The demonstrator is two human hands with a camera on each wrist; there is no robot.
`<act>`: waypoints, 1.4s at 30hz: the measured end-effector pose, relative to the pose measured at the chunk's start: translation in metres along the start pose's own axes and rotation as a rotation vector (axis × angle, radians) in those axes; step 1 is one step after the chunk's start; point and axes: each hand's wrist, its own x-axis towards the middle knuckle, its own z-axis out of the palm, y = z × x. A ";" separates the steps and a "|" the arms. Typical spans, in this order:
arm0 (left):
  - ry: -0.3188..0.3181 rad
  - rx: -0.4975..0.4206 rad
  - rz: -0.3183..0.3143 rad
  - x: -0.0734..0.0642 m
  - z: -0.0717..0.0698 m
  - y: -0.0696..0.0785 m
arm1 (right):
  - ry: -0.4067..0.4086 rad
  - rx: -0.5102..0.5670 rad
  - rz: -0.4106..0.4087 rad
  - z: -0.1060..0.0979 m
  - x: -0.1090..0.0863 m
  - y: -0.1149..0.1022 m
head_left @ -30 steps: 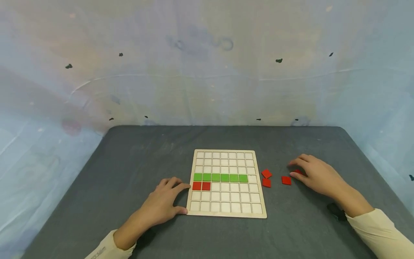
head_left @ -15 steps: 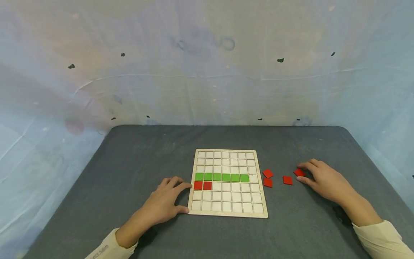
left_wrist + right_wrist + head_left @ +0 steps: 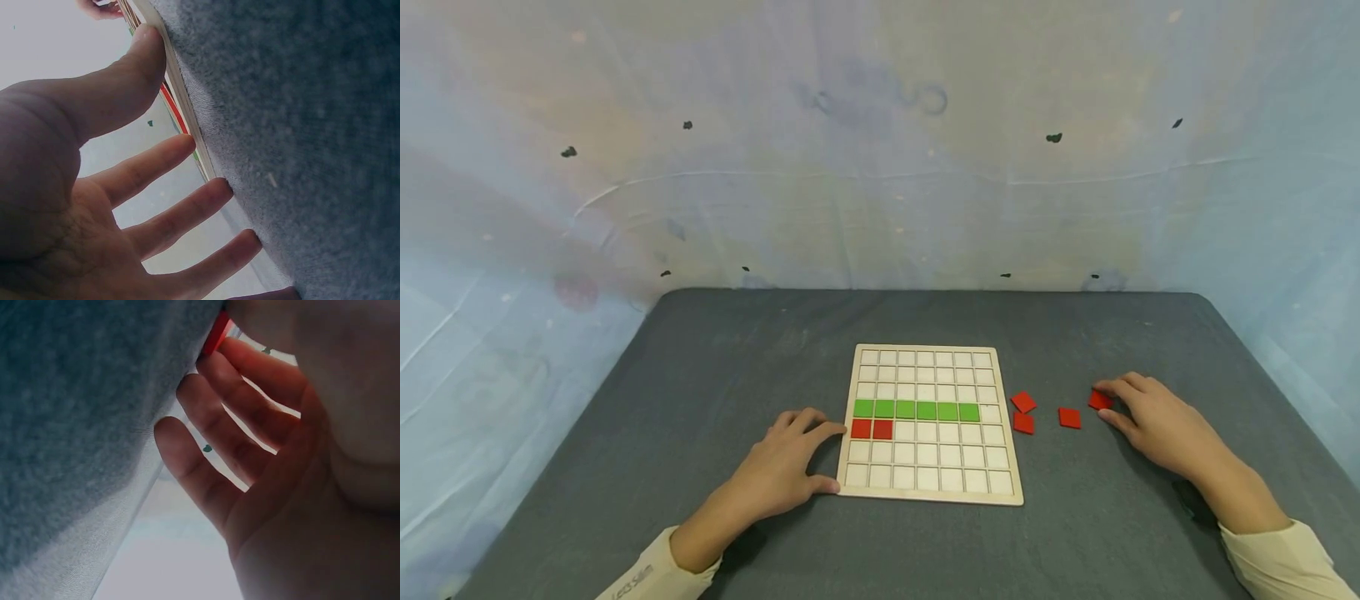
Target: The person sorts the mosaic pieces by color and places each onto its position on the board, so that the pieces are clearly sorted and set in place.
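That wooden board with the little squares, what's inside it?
The wooden board holds six green tiles in one row and two red tiles in the next nearer row. Its other squares show pale bottoms. Whatever is under the tiles is covered.

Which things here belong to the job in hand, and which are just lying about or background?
Likely in the job:
wooden grid board
six green tiles and two red tiles on it
four loose red tiles
left hand, touching the board
right hand, at one loose tile

Background only:
grey tabletop
backdrop sheet
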 end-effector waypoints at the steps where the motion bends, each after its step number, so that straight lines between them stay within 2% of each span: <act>1: 0.001 0.000 0.001 0.000 0.000 0.000 | 0.000 0.002 0.003 0.000 0.000 0.000; 12: -0.008 -0.005 -0.007 -0.002 0.000 -0.002 | 0.012 0.003 -0.022 0.003 -0.002 -0.003; 24: -0.004 -0.001 0.001 0.000 -0.001 -0.002 | 0.015 -0.012 -0.013 0.001 -0.001 -0.003; 34: -0.001 -0.009 0.016 -0.001 -0.001 -0.001 | 0.042 -0.011 -0.037 0.002 -0.003 -0.001; 42: -0.001 -0.004 0.003 -0.001 -0.001 0.000 | 0.070 0.015 -0.048 0.003 -0.004 -0.001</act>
